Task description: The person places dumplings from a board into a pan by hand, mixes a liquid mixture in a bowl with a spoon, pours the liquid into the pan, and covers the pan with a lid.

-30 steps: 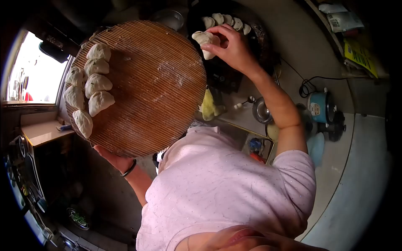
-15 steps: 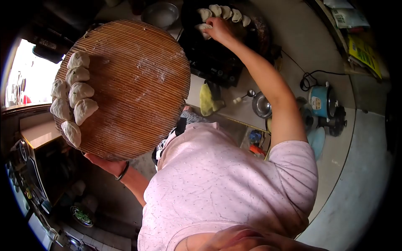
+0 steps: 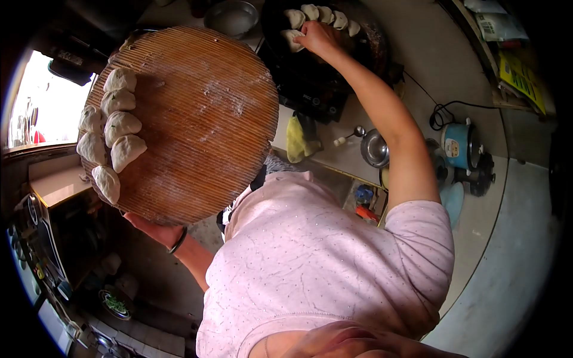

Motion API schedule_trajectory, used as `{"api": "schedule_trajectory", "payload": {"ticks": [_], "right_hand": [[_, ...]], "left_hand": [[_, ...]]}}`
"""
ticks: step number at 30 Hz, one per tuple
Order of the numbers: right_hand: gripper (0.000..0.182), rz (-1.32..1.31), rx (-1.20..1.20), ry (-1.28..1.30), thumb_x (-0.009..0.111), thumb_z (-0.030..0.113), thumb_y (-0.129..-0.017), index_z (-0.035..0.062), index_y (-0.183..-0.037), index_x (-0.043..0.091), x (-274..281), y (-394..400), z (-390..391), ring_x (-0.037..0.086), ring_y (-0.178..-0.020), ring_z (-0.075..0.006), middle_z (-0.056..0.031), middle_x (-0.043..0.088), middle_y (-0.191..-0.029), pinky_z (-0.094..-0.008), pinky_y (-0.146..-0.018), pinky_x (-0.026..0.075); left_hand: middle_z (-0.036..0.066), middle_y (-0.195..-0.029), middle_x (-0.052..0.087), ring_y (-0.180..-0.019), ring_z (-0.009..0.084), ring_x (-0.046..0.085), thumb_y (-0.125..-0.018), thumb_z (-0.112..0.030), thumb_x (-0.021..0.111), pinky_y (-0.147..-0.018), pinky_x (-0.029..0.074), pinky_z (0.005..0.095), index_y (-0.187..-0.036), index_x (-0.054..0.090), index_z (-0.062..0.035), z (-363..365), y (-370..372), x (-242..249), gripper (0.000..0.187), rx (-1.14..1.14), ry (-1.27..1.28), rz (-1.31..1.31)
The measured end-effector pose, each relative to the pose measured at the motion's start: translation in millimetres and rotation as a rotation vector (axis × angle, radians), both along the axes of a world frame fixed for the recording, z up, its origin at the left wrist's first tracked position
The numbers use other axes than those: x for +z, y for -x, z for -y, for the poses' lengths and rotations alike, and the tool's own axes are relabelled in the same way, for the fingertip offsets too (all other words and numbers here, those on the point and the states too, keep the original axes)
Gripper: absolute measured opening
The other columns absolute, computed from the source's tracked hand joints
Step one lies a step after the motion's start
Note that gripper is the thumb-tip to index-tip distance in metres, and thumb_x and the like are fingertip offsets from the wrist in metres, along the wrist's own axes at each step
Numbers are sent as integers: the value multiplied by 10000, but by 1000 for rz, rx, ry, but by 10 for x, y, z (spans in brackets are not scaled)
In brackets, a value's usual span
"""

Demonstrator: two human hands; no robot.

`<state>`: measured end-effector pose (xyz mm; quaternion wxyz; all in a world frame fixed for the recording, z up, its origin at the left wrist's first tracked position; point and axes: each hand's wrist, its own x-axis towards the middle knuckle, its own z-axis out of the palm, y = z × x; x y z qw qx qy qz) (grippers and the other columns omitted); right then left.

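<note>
A round ridged wooden board [image 3: 203, 143], dusted with flour, rests tilted on my left hand [image 3: 156, 230], which grips its near edge from beneath; most of the fingers are hidden under it. Several dumplings [image 3: 122, 126] are grouped along the board's left side. My right hand [image 3: 319, 39] reaches over a dark pan [image 3: 367, 45] at the top, its fingers pinched on a dumpling [image 3: 292, 40]. Beyond that hand, several more dumplings [image 3: 325, 15] form a curved row inside the pan.
Below the pan is a black cooktop [image 3: 310, 101]. A metal bowl [image 3: 231, 19] stands behind the board. On the counter are a yellow cloth [image 3: 298, 140], a spoon [image 3: 358, 131], a steel bowl [image 3: 375, 148] and a blue cooker [image 3: 456, 146]. A bright window is at left.
The board and my left hand have shifted slightly right and up. My right hand stays at the pan, and the dumpling in its fingers now sits flatter and a little higher.
</note>
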<state>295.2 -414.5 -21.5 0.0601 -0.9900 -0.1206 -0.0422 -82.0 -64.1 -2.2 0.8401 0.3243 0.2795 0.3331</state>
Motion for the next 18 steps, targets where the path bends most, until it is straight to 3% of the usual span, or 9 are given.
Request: {"api": "schedule_trajectory", "payload": {"ticks": [5, 6, 7, 8, 9, 11, 14, 16, 18], "right_hand": [[302, 196, 84, -179, 708, 365, -797, 109, -955, 685, 350, 136, -222, 660, -702, -216, -26, 676, -751, -358, -605, 508], [296, 263, 283, -387, 713, 347, -798, 112, -977, 684, 417, 147, -343, 659, -692, -192, -33, 674, -749, -324, -593, 507], [272, 280, 349, -414, 722, 297, -800, 97, -979, 677, 611, 308, -552, 650, -676, -163, -36, 668, -749, -284, -570, 495], [203, 205, 497, -549, 723, 188, -786, 53, -928, 668, 881, 566, -840, 643, -685, -184, -51, 654, -783, -310, -601, 508], [202, 222, 700, -539, 718, 146, -805, 53, -977, 666, 1041, 787, -1072, 631, -674, -134, -41, 659, -809, -259, -568, 486], [275, 199, 988, -554, 726, 245, -785, 35, -947, 655, 1341, 1329, -1534, 639, -816, -209, -63, 643, -879, -327, -716, 517], [464, 296, 1116, -381, 727, 342, -757, 68, -1119, 633, 1393, 1893, -2076, 512, -1150, -253, -91, 546, -1233, -385, -955, 463], [462, 408, 1147, -378, 686, 334, -786, 68, -1157, 615, 1309, 1957, -2361, 428, -1260, -285, -114, 484, -1339, -415, -1026, 396], [402, 532, 1109, -278, 684, 305, -779, 82, -1110, 640, 1195, 1985, -2533, 424, -1278, -251, -104, 476, -1359, -391, -998, 422]], "left_hand": [[71, -1397, 439, -1251, 261, 435, -947, -521, 421, -1027, 369, 435, -1384, 398, -109, -65, 37, -100, 601, -141, -14, 170], [72, -1386, 451, -1240, 257, 448, -952, -512, 420, -1019, 382, 430, -1381, 399, -101, -77, 56, -103, 594, -134, 7, 159], [73, -1375, 462, -1228, 252, 461, -956, -503, 419, -1010, 394, 426, -1377, 400, -94, -67, 62, -95, 587, -117, 22, 147], [73, -1365, 472, -1217, 245, 473, -959, -498, 419, -1005, 403, 414, -1374, 401, -86, -39, 41, -61, 585, -111, -18, 136], [72, -1354, 481, -1206, 238, 484, -961, -493, 419, -1000, 411, 403, -1371, 401, -78, -26, 22, -38, 584, -114, -53, 124], [71, -1345, 489, -1195, 228, 494, -962, -491, 421, -991, 424, 388, -1369, 400, -74, -67, 42, -101, 583, -144, -35, 185], [74, -1340, 493, -1187, 223, 503, -962, -492, 423, -980, 436, 377, -1369, 398, -70, 11, 37, -57, 587, -204, -16, 242], [77, -1341, 492, -1184, 223, 506, -961, -494, 423, -977, 440, 376, -1369, 396, -68, 38, 12, -13, 591, -222, -33, 252], [80, -1342, 491, -1184, 223, 508, -961, -495, 421, -978, 440, 376, -1369, 393, -63, 67, 15, 14, 595, -233, -65, 254]]}}
